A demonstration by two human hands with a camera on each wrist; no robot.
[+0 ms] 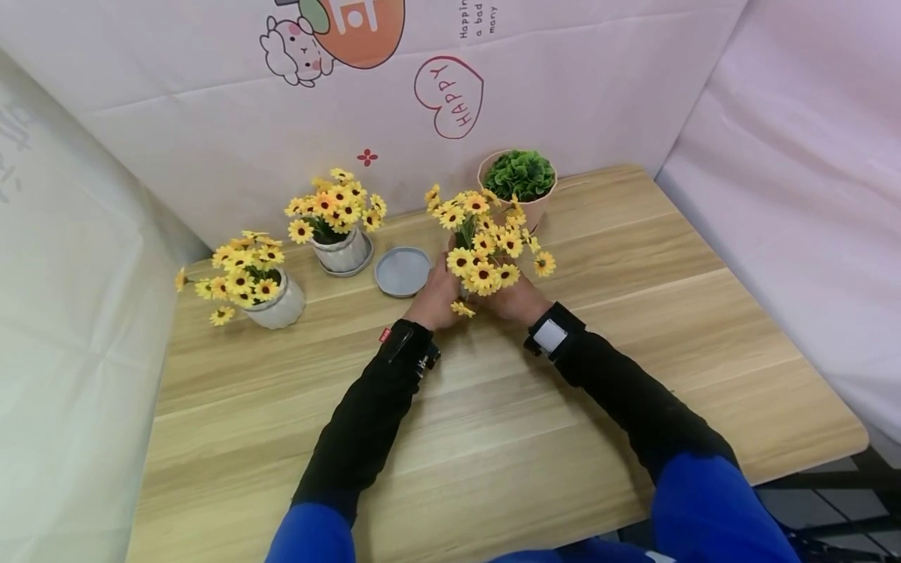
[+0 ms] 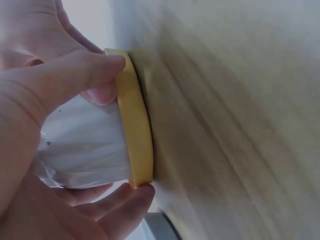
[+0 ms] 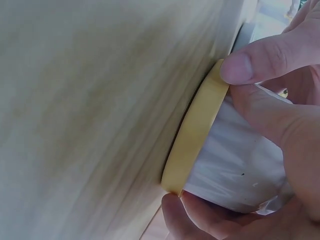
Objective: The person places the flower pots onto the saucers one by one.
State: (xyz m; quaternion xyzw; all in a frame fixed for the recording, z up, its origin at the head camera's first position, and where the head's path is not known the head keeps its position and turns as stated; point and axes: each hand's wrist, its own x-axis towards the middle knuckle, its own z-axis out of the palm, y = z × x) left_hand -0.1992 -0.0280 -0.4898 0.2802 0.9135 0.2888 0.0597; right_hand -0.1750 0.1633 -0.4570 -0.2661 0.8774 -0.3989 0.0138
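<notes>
A potted plant with yellow daisy-like flowers (image 1: 486, 244) stands between both hands. In the wrist views its pale pot (image 2: 87, 142) sits on a yellow saucer (image 2: 136, 120), which is right at the tabletop. My left hand (image 1: 439, 297) holds pot and saucer from the left, its thumb at the saucer's rim and fingertips at the rim's far side. From the right, my right hand (image 1: 519, 300) curls round the same pot, with thumb and fingertips along the yellow rim (image 3: 197, 132). In the head view the blooms hide the pot and most fingers.
An unoccupied grey saucer (image 1: 403, 273) lies just left of my left hand. Beyond it stands a flower pot (image 1: 342, 254) on a grey saucer, and further left another flower pot (image 1: 279, 303). A pink pot (image 1: 536, 209) with a green plant is behind, near the wall cloth.
</notes>
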